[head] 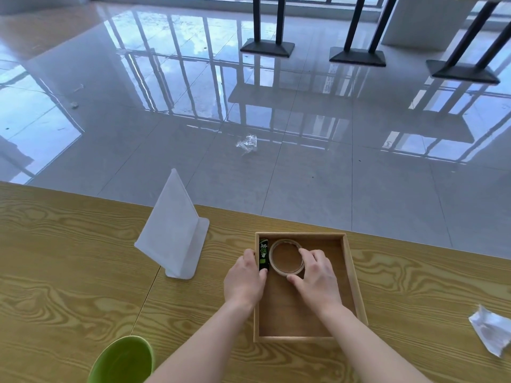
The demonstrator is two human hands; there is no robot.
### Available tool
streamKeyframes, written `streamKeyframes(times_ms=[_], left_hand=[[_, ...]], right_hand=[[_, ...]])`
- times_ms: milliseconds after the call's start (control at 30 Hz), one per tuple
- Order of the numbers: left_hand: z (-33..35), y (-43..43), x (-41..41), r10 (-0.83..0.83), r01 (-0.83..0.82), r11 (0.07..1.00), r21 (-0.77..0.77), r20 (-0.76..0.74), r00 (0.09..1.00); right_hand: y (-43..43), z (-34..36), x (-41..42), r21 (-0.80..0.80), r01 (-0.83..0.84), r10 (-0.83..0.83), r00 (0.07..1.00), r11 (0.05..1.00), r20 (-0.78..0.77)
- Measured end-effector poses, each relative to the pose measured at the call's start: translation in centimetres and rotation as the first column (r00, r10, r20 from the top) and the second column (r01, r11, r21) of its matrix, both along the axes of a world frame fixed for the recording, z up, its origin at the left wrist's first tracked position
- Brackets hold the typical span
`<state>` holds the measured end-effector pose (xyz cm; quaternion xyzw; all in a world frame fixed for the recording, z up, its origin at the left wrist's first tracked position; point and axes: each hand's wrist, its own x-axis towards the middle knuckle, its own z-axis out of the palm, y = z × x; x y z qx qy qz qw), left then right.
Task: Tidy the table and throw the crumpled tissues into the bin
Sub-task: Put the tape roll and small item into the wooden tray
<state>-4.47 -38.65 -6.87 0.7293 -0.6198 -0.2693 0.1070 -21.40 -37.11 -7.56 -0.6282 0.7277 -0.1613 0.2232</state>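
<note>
A shallow wooden tray point(356, 283) sits near the table's point(69, 258) far edge; in its far-left corner a clear tape roll point(286, 257) lies flat just beside a black-and-green packet point(263, 254); the right hand point(318, 280) pinches the roll's near-right rim between thumb and fingers; the left hand point(244, 280) grips the tray's left wall, thumb on the packet; a crumpled tissue point(493, 333) lies at the table's right edge; a green bin point(124, 360) shows at the near edge; a white sign stand point(172, 230) stands left of the tray

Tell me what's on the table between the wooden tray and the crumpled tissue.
Nothing: the head view shows only bare table between the wooden tray and the crumpled tissue.
</note>
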Motion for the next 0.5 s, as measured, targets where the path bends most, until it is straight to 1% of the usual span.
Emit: streamKeyframes(times_ms=[133, 267, 333, 400, 500], left_hand=[[-0.3, 0.2, 0.2, 0.003, -0.002, 1.000, 0.014, -0.055, 0.998], [-0.2, 1.8, 0.5, 0.038, -0.035, 0.999, 0.027, -0.127, 0.991], [-0.3, 3.2, 0.7, 0.023, -0.020, 1.000, 0.020, -0.134, 0.991], [-0.6, 4.4, 1.0, 0.017, -0.016, 1.000, 0.010, -0.146, 0.989], [-0.7, 5.5, 1.1, 0.015, -0.017, 1.000, -0.011, -0.148, 0.989]], right_hand=[[0.2, 0.2, -0.3, 0.005, -0.016, 0.016, 1.000, 1.000, 0.004], [1.3, 1.1, -1.2, -0.001, -0.010, 0.011, 0.999, 1.000, 0.053], [2.0, 1.8, -2.5, -0.053, 0.001, 0.000, 1.000, 0.999, 0.011], [2.9, 2.2, -4.2, -0.097, 0.022, -0.029, 0.997, 0.995, -0.070], [4.0, 2.4, -6.0, -0.065, 0.084, -0.093, 0.984, 0.994, -0.152]])
